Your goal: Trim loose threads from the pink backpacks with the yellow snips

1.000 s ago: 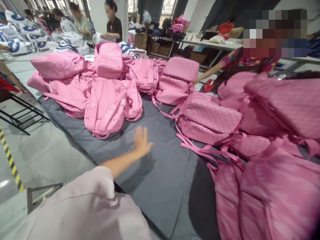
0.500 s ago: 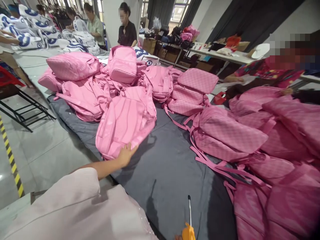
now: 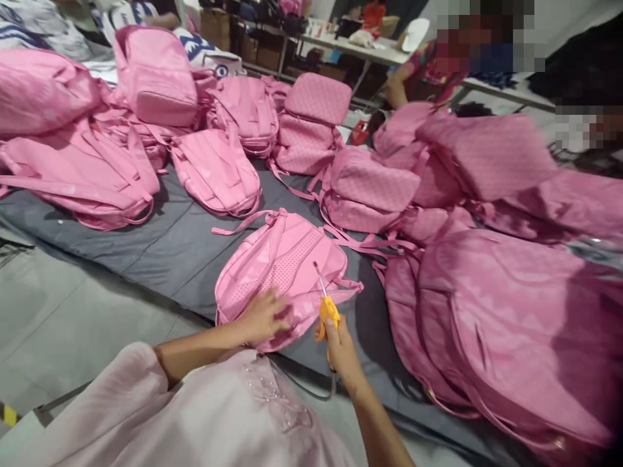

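Observation:
A pink backpack [image 3: 287,259] lies back-panel up at the near edge of the table, its perforated padding and straps showing. My left hand [image 3: 265,318] is over its lower part, fingers apart and bent; whether they press on the fabric I cannot tell. In my right hand [image 3: 341,344] is a yellow air blow gun [image 3: 329,311] with a thin metal nozzle and dark tip. The nozzle points up and away over the right side of the backpack. From the handle a grey hose [image 3: 316,394] curves down past the table edge.
More pink backpacks [image 3: 233,172] are piled along the far side of the grey-covered table [image 3: 160,259]. A large heap of pink backpacks [image 3: 525,311] crowds the right. White-and-blue bags [image 3: 209,55] stand behind. A co-worker [image 3: 423,71] is beyond the right pile.
The backpack has come away from the far pile, towards me and the near edge. My right hand with the blow gun has risen into view over it. The view has turned right.

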`<state>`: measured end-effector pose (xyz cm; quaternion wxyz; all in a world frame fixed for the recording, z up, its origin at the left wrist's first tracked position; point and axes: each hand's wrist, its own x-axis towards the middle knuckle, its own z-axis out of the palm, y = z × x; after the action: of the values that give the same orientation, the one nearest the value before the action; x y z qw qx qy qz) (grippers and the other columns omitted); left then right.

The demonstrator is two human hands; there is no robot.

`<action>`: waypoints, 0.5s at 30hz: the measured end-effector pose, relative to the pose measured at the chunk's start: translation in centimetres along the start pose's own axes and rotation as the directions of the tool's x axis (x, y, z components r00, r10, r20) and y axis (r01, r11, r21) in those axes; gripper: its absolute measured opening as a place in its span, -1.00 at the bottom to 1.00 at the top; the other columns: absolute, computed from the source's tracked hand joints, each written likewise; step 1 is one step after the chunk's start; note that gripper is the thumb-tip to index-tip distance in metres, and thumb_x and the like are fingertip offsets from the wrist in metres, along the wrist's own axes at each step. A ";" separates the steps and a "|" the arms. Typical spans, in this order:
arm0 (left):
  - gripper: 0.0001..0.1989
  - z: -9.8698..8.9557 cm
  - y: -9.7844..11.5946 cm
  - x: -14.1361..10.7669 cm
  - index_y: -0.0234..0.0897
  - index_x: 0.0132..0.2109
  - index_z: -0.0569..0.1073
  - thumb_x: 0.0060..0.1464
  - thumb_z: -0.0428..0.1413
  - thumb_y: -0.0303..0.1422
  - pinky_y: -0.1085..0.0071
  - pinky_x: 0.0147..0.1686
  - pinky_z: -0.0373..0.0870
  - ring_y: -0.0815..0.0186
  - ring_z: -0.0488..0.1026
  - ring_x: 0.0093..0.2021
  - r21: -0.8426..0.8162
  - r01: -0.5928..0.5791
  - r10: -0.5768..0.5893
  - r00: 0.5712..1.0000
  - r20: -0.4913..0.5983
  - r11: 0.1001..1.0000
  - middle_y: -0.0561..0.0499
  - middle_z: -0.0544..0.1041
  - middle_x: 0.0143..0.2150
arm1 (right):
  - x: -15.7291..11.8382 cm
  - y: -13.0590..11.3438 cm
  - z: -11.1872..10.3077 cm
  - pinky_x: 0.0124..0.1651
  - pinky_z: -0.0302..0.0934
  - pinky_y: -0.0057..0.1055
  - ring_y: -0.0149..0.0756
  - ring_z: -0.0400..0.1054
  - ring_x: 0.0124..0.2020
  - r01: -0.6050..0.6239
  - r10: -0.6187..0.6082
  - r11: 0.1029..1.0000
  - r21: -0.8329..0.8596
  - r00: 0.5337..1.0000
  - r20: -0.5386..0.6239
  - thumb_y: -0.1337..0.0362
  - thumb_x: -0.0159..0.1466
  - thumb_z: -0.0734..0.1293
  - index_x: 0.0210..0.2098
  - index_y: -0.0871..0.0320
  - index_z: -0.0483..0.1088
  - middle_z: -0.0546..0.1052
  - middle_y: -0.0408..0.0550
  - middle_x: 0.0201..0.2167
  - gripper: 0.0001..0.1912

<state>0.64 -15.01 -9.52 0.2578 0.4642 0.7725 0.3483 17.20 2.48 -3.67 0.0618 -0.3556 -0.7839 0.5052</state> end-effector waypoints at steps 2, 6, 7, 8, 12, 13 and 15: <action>-0.17 -0.9 -0.4 1.2 -0.09 0.46 0.09 0.13 0.20 -0.10 -0.15 0.41 -0.25 -0.18 -0.12 0.49 0.079 0.211 -0.190 0.958 -0.214 0.974 -0.19 0.02 0.50 | 0.9 -0.8 -1.0 -0.26 0.36 -0.29 -0.18 0.42 -0.37 -0.056 0.055 0.998 0.015 0.996 0.071 -0.27 0.31 0.07 0.09 0.13 0.26 0.46 -0.05 -0.39 -0.33; -0.12 -1.1 -1.6 3.2 -0.41 0.45 0.06 0.06 0.24 -0.44 -0.13 0.39 -0.18 -0.24 -0.20 0.49 0.185 0.415 -0.375 0.902 -0.216 0.891 -0.44 -0.08 0.49 | 5.3 -3.7 -3.3 -0.31 0.29 -0.33 -0.17 0.44 -0.39 -0.097 0.125 0.947 -0.306 0.990 0.070 -0.16 0.39 0.02 0.10 0.18 0.31 0.50 -0.01 -0.41 -0.39; -0.19 -0.9 -1.7 3.3 -0.46 0.45 0.07 0.10 0.17 -0.49 -0.09 0.39 -0.13 -0.21 -0.19 0.50 0.172 0.419 -0.380 0.898 -0.220 0.891 -0.46 -0.06 0.48 | 6.8 -4.7 -3.9 -0.27 0.28 -0.32 -0.14 0.46 -0.34 -0.096 0.126 0.898 -0.428 0.991 0.043 -0.12 0.42 0.00 0.10 0.20 0.32 0.53 0.03 -0.39 -0.41; -0.26 -0.9 -1.7 3.2 -0.48 0.44 0.08 0.15 0.10 -0.52 -0.06 0.40 -0.10 -0.16 -0.16 0.50 0.134 0.406 -0.370 0.900 -0.232 0.904 -0.45 -0.02 0.47 | 8.3 -5.7 -4.3 -0.21 0.27 -0.31 -0.10 0.48 -0.26 -0.107 0.126 0.837 -0.536 0.992 0.000 -0.08 0.44 -0.01 0.10 0.22 0.33 0.55 0.09 -0.33 -0.41; -0.43 -2.1 -2.4 2.1 -0.25 0.37 0.27 0.24 0.10 -0.31 0.08 0.33 0.19 0.01 0.25 0.37 -0.373 0.225 -0.287 0.950 -0.120 0.900 -0.21 0.30 0.38 | 11.0 -8.2 -4.0 -0.03 0.24 -0.24 0.01 0.44 0.03 -0.195 0.162 0.648 -0.737 0.980 -0.116 -0.01 0.48 -0.04 0.15 0.28 0.32 0.54 0.33 -0.03 -0.42; -0.47 -2.8 -2.8 2.0 -0.23 0.31 0.34 0.24 0.11 -0.22 0.11 0.23 0.34 0.03 0.42 0.24 -0.566 0.236 -0.315 0.948 -0.044 0.790 -0.21 0.42 0.29 | 10.5 -8.3 -3.5 -0.02 0.24 -0.25 0.00 0.45 0.03 -0.152 0.177 0.637 -0.756 0.983 -0.049 -0.01 0.48 -0.02 0.14 0.28 0.34 0.54 0.33 -0.01 -0.43; -0.51 -4.1 -4.0 2.2 -0.32 0.17 0.45 0.27 0.06 -0.07 0.21 -0.09 0.55 0.09 0.62 -0.09 -0.815 0.391 -0.437 0.879 0.192 0.427 -0.28 0.60 0.02 | 8.7 -8.1 -2.3 -0.06 0.26 -0.31 -0.07 0.48 -0.05 0.026 0.228 0.683 -0.730 0.942 0.246 -0.06 0.45 0.07 0.07 0.24 0.41 0.58 0.24 -0.08 -0.45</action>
<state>-5.40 -15.54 -10.22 0.5050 0.0714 0.6067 0.6098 7.84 7.67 1.94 -0.2388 -0.3082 -0.8971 0.2079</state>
